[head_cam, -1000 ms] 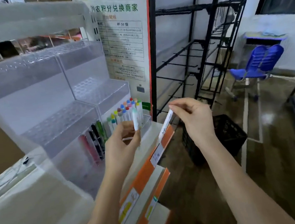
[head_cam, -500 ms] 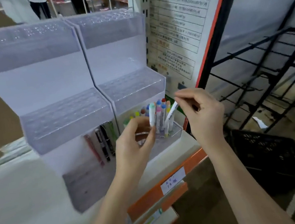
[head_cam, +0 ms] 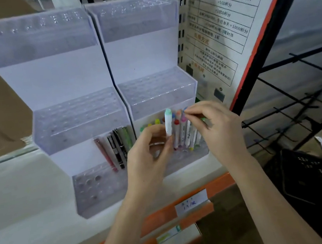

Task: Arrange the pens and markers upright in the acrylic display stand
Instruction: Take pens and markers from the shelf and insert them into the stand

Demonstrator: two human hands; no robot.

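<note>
Two tiered acrylic display stands stand side by side on the shelf, the left stand (head_cam: 76, 115) and the right stand (head_cam: 157, 89). My left hand (head_cam: 150, 152) pinches a white marker with a mint-green cap (head_cam: 168, 124) upright in front of the right stand's bottom tier. My right hand (head_cam: 217, 128) pinches the top of another white marker (head_cam: 187, 133) among several coloured-cap markers (head_cam: 178, 134) standing in that tier. Several dark and pink pens (head_cam: 116, 148) stand in the left stand's bottom tier.
The stands rest on a white shelf (head_cam: 22, 199) with an orange front edge (head_cam: 160, 215) and a price label (head_cam: 190, 202). A printed sign (head_cam: 224, 19) hangs to the right. A black wire rack (head_cam: 295, 86) and a black crate (head_cam: 317, 180) lie beyond.
The view swung from the room onto the stands and came closer. My right hand carried its white marker down into the cluster in the right stand's bottom tier. My left hand kept its mint-capped marker.
</note>
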